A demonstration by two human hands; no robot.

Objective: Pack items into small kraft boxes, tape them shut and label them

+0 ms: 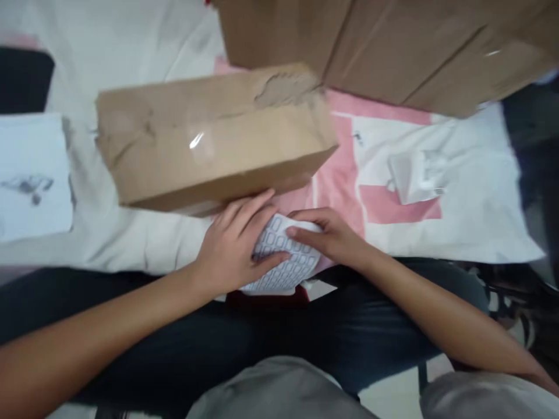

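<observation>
Close to my lap, both hands hold a white flat piece [286,265] covered with rows of small blue-grey rounded outlines. It is blurred, and I cannot tell exactly what it is. My left hand [238,241] grips its left side, thumb across the face and fingers behind the edge. On the upper right, my right hand [329,233] pinches it, thumb on top and the other fingers behind. A brown cardboard box [218,139] lies just beyond, its near side close to my left fingertips.
A larger cardboard box [393,52] stands at the back right. To the right, a small white object [413,177] lies on the pink and white cloth [471,227]. At left are a white sheet with a dark drawing [35,209] and a black object [24,78].
</observation>
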